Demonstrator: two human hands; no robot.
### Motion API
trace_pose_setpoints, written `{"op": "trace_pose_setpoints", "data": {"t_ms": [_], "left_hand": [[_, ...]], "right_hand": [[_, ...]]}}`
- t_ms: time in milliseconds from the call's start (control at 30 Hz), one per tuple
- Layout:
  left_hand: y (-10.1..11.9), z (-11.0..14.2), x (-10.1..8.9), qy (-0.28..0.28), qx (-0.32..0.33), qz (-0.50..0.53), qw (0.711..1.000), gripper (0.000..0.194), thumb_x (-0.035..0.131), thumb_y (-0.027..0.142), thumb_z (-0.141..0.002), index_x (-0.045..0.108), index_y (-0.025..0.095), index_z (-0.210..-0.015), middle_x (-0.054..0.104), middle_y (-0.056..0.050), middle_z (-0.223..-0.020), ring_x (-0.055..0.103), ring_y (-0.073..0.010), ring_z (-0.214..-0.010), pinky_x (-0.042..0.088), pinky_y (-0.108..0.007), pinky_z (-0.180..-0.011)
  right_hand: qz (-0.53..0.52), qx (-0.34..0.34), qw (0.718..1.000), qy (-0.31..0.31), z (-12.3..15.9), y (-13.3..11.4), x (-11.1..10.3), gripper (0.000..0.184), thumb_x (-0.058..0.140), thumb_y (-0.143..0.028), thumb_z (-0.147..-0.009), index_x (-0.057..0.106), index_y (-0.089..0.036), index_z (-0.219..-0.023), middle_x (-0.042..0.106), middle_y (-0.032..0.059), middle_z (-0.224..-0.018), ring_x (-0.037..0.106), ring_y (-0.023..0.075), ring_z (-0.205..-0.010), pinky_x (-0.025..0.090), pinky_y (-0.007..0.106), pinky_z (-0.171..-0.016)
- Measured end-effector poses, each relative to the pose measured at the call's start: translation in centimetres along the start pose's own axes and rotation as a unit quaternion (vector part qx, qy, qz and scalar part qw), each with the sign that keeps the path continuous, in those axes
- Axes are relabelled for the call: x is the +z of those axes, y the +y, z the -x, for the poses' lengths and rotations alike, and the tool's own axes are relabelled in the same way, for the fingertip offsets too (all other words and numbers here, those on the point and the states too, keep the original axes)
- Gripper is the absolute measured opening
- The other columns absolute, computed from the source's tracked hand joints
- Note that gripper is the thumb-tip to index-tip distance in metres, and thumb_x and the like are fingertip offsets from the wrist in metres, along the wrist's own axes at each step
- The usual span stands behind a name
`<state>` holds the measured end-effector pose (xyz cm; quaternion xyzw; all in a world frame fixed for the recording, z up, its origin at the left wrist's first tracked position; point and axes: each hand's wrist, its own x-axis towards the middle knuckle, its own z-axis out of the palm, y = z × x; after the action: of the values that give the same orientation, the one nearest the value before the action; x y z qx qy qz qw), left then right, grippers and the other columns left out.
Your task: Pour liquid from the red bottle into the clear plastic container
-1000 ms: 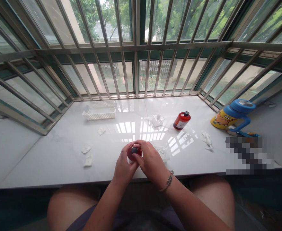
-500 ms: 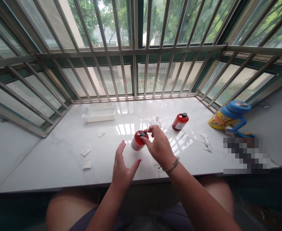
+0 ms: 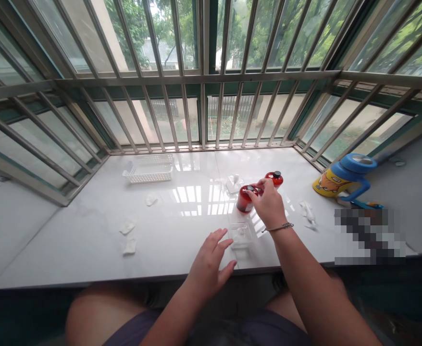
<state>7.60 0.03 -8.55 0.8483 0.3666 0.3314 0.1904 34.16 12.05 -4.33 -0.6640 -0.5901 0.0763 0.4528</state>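
Observation:
My right hand (image 3: 269, 204) grips a red bottle (image 3: 245, 203) by its black cap, and the bottle tilts slightly over the white surface. Whether its base touches the surface I cannot tell. Just behind that hand stands a second red bottle (image 3: 276, 179) with a black cap, partly covered by my fingers. My left hand (image 3: 211, 263) is open, fingers apart and holding nothing, close to a clear plastic box (image 3: 240, 236) near the front edge.
A white perforated basket (image 3: 149, 175) sits at the back left. Crumpled white tissues (image 3: 127, 227) lie on the left. A small clear container (image 3: 234, 182) is behind the bottle. To the right are a white tube-like item (image 3: 307, 211) and a blue-and-yellow mug (image 3: 341, 178). Metal bars line the windows.
My right hand has carried the red bottle rightward, near the second bottle. My left hand has shifted right and toward me, uncovering the clear plastic box.

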Motion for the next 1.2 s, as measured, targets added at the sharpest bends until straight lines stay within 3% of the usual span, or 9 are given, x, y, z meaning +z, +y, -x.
{"op": "trace_pose_setpoints", "data": {"t_ms": [133,267,367,467,633,767,900,1067,1200], "left_hand": [[0.1,-0.6,1.3,-0.038,0.008,-0.001,0.999,0.064,0.072,0.020,-0.096,0.047,0.026,-0.155,0.043,-0.019,-0.171,0.042,-0.0362,-0.160,0.048,-0.063,-0.125],[0.1,-1.0,2.1,-0.068,0.001,-0.014,0.998,0.075,0.075,0.019,-0.093,0.042,0.029,-0.160,0.032,-0.018,-0.177,0.035,-0.0390,-0.164,0.045,-0.067,-0.126],[0.1,-1.2,2.5,-0.089,-0.010,-0.022,0.996,0.081,0.078,0.019,-0.091,0.041,0.031,-0.162,0.028,-0.017,-0.179,0.032,-0.0396,-0.166,0.042,-0.068,-0.128],[0.1,-1.1,3.0,-0.106,-0.026,-0.021,0.994,0.086,0.082,0.018,-0.088,0.041,0.031,-0.163,0.027,-0.018,-0.179,0.034,-0.0408,-0.164,0.043,-0.068,-0.127],[0.3,-1.0,3.4,-0.118,-0.033,-0.025,0.992,0.087,0.085,0.016,-0.085,0.044,0.031,-0.161,0.025,-0.020,-0.180,0.041,-0.0423,-0.160,0.048,-0.067,-0.123],[0.3,-1.1,3.4,-0.113,-0.034,-0.047,0.992,0.088,0.087,0.017,-0.084,0.046,0.031,-0.161,0.026,-0.019,-0.180,0.037,-0.0448,-0.162,0.047,-0.070,-0.123],[0.2,-1.2,3.4,-0.116,-0.031,-0.040,0.992,0.088,0.088,0.018,-0.084,0.047,0.033,-0.160,0.029,-0.016,-0.179,0.041,-0.0420,-0.160,0.048,-0.068,-0.123],[0.0,-1.4,3.2,-0.114,-0.032,-0.032,0.992,0.082,0.084,0.015,-0.086,0.050,0.034,-0.159,0.033,-0.014,-0.178,0.046,-0.0389,-0.156,0.051,-0.064,-0.121],[-0.1,-1.3,3.4,-0.115,-0.032,-0.046,0.992,0.085,0.083,0.015,-0.087,0.047,0.035,-0.161,0.030,-0.014,-0.179,0.051,-0.0394,-0.150,0.052,-0.065,-0.119]], "right_hand": [[0.024,-0.022,0.999,0.008,0.6,2.2,-1.6,0.044,0.068,-0.061,-0.097,0.057,-0.024,-0.119,0.074,0.0126,-0.120,0.070,0.0287,-0.097,0.057,0.044,-0.086],[0.177,-0.009,0.983,0.055,1.2,7.9,-5.0,0.034,0.051,-0.050,-0.103,0.065,-0.020,-0.115,0.073,0.0170,-0.114,0.065,0.0332,-0.104,0.051,0.050,-0.097],[0.315,0.097,0.942,0.058,2.2,13.1,-7.5,0.040,0.053,-0.043,-0.098,0.069,-0.015,-0.121,0.069,0.0246,-0.120,0.061,0.0416,-0.117,0.047,0.055,-0.100],[0.358,0.202,0.911,0.040,3.4,16.7,-9.0,0.049,0.056,-0.043,-0.094,0.069,-0.011,-0.129,0.068,0.0294,-0.122,0.062,0.0460,-0.117,0.050,0.055,-0.093],[0.330,0.231,0.915,0.026,4.4,18.3,-9.6,0.046,0.061,-0.039,-0.087,0.073,-0.011,-0.121,0.073,0.0254,-0.101,0.069,0.0411,-0.091,0.052,0.051,-0.079],[0.295,0.201,0.932,0.072,4.7,16.1,-9.9,0.048,0.057,-0.040,-0.090,0.071,-0.015,-0.128,0.073,0.0216,-0.111,0.069,0.0369,-0.096,0.054,0.049,-0.085],[0.159,0.065,0.978,0.119,6.5,10.0,-9.8,0.042,0.060,-0.047,-0.093,0.076,-0.022,-0.124,0.072,0.0152,-0.118,0.070,0.0308,-0.099,0.056,0.046,-0.096],[-0.019,0.054,0.998,0.004,10.1,1.8,-8.5,0.041,0.074,-0.047,-0.092,0.067,-0.027,-0.126,0.075,0.0068,-0.113,0.073,0.0229,-0.083,0.061,0.037,-0.077],[-0.016,0.000,0.997,-0.071,11.3,-1.2,-8.4,0.023,0.072,-0.037,-0.093,0.066,-0.027,-0.112,0.073,0.0050,-0.106,0.070,0.0217,-0.081,0.059,0.036,-0.075]]}}
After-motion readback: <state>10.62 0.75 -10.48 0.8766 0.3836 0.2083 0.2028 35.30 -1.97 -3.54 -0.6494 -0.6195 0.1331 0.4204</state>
